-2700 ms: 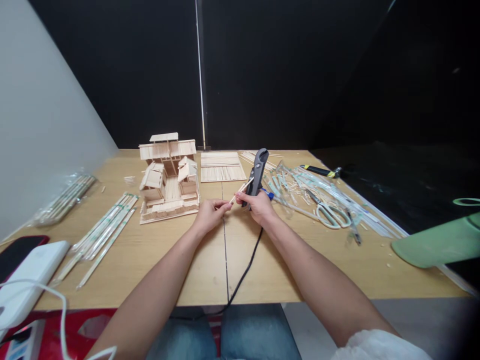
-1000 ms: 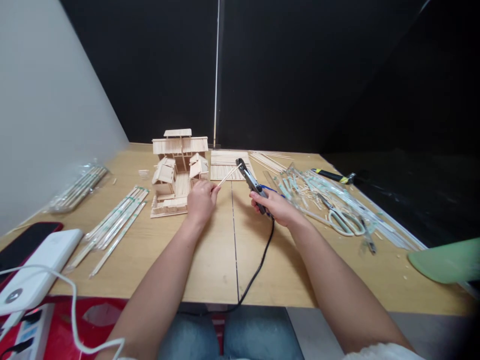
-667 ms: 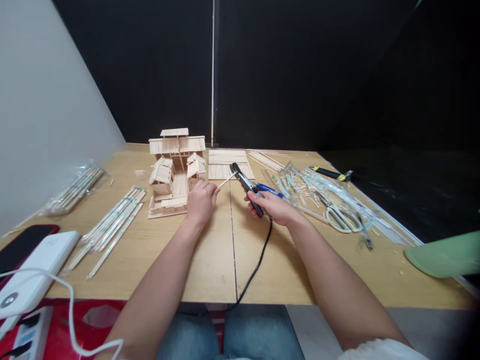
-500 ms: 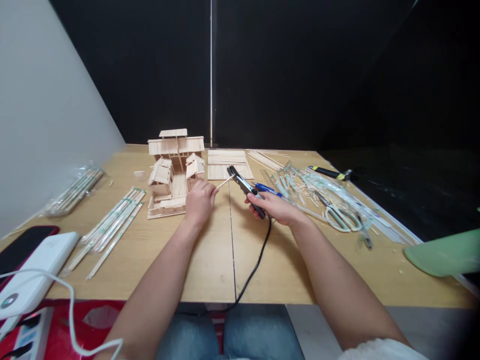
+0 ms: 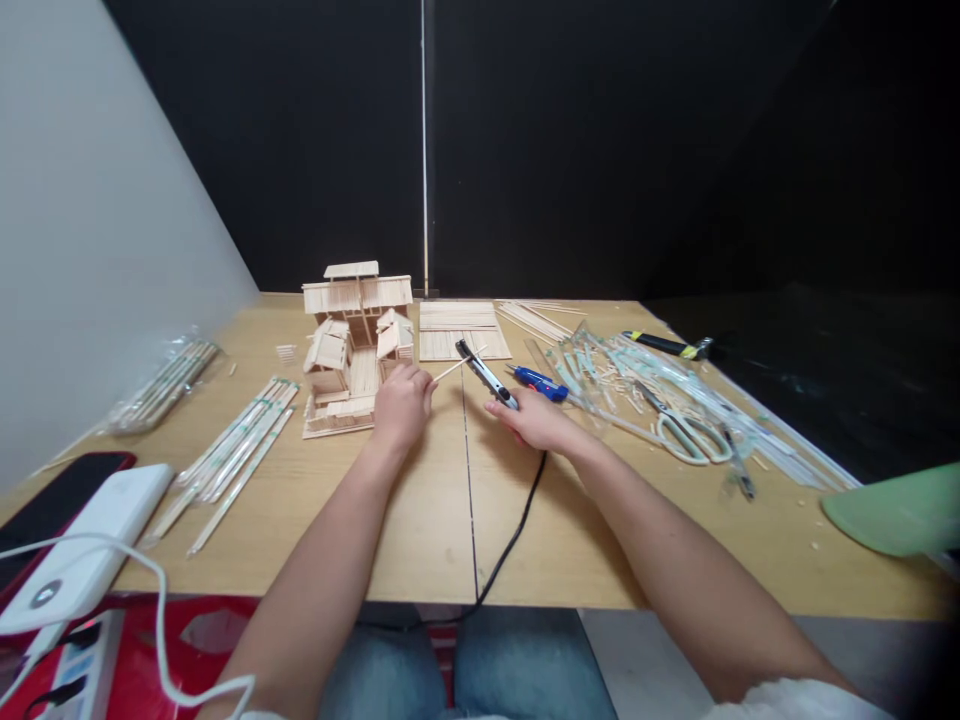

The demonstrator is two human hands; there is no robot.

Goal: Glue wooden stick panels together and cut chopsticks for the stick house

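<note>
My left hand (image 5: pixel 403 405) is closed, its fingers pinching a thin wooden stick (image 5: pixel 450 370) that points up to the right. My right hand (image 5: pixel 531 418) is wrapped round what looks like a black and silver utility knife (image 5: pixel 487 374). Its far end meets the stick, with the stick's tip showing just beyond; whether a blade is out I cannot make out. Left of my left hand stands a model house (image 5: pixel 328 350) built of wooden sticks. A flat stick panel (image 5: pixel 465 320) lies behind the knife. Near my right hand rests a blue glue gun (image 5: pixel 540 383).
Scissors (image 5: pixel 694 440), stick scraps and plastic wrappers (image 5: pixel 600 360) crowd the right side. A black-and-yellow tool (image 5: pixel 664 345) lies behind them. Wrapped stick bundles (image 5: pixel 244 440), a phone (image 5: pixel 60 490) and a white power bank (image 5: pixel 90 550) are left. A black cord (image 5: pixel 514 545) crosses the front edge.
My right hand has turned and shifted slightly, covering more of the knife's near end. The stick still crosses the knife's far end. The whole view has shifted a little.
</note>
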